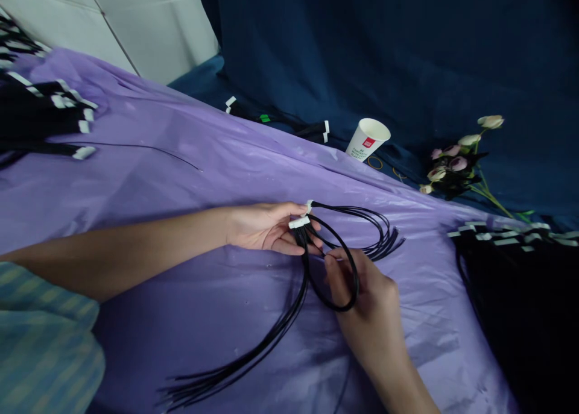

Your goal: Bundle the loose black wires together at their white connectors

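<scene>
My left hand grips a black wire harness near its white connectors. One bundle of thin wires hangs from there in a curve toward the lower left, its loose ends fanned out. A second bundle bends out to the right, and a thicker loop circles down between the hands. With thumb and fingertips pinched together, my right hand holds a single thin black wire just beside the connectors; the loop passes in front of these fingers.
Purple sheeting covers the table. Piles of black harnesses with white connectors lie at the left and right. Along the far edge are another harness, a paper cup, rubber bands and artificial flowers.
</scene>
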{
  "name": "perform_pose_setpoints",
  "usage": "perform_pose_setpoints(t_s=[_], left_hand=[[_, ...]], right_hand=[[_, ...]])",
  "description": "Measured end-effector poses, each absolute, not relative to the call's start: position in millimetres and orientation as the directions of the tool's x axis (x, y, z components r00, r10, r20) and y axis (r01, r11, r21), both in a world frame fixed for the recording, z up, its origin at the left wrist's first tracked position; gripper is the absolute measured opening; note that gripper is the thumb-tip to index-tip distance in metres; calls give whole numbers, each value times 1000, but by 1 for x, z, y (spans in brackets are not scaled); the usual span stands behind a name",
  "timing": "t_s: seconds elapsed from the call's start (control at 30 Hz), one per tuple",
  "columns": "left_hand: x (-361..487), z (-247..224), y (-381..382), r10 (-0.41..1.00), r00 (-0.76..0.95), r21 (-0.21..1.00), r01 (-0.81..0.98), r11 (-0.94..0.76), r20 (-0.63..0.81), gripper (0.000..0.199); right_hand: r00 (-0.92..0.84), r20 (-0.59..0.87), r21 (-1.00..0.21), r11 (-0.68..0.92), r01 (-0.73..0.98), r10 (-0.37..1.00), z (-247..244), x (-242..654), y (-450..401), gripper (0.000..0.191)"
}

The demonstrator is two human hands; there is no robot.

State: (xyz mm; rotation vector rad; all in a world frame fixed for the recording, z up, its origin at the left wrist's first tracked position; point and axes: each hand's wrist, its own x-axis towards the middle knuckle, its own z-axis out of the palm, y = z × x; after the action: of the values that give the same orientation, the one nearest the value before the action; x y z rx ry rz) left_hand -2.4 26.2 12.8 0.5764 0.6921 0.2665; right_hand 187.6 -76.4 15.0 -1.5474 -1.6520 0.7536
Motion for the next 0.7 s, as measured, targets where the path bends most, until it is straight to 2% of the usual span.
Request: perform_pose_setpoints(t_s=[0.07,0.13,0.23,0.33,0.53,0.6,0.7], left_hand=[[-2,13,25,417,757,589,-52,807,-504,35],[-2,11,25,424,767,600,-64,798,-482,34],[-1,6,24,426,784,611,-77,788,-451,34],[0,1,25,430,800,622,-92,777,-419,35],[-1,6,25,410,799,601,-77,796,-440,34],[-1,7,25,409,802,604,-76,793,-436,34],[-1,8,25,401,811,615,-65,786,-426,35]], right_hand=[[11,-6,-921,-10,389,1000,20,194,-73,18],[15,-147,-967,-147,206,989,25,201,-70,24],[21,-318,-946,-316,-78,948,30,211,-66,28],[82,-407,-888,-374,-268,910,35,219,-62,28],[172,-419,-880,-352,-318,892,35,228,-56,29],[212,-366,-917,-313,-248,906,33,230,-56,27],[244,-270,-962,-274,-17,932,30,236,-56,27]])
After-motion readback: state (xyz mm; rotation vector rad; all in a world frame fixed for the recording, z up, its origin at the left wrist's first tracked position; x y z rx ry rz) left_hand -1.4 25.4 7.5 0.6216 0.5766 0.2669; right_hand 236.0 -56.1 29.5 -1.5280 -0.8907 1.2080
